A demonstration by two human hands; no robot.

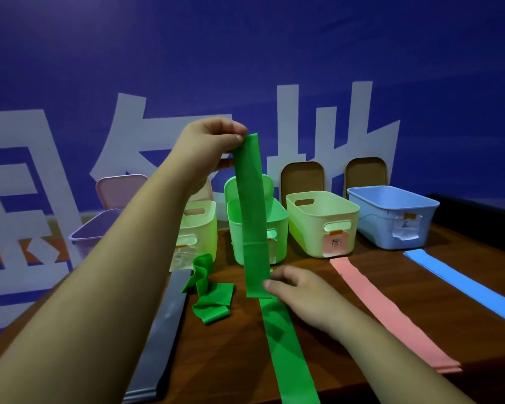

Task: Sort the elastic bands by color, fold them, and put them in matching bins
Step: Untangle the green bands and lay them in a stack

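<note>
Smooth rubbery green band (pixel 251 211), wooden table (pixel 347 330)

It seemed a staged demo room: a blue banner (pixel 274 53) with huge white characters backed a wooden table (pixel 222 360) of labelled bins (pixel 321 225).

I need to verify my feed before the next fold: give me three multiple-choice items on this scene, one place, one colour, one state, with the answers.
1. Where does the long flat pink elastic band lie? A on the brown wooden table B inside a bin C over an arm
2. What colour is the upright elastic band that both hands hold? A pink B green C blue
3. The loose elastic band beside the flat grey elastic band is: A taut B crumpled C knotted
Key: 1 A, it lies flat on the wood; 2 B, left hand pinches its top, right hand its lower end; 3 B, it sits in loose folds.
</note>
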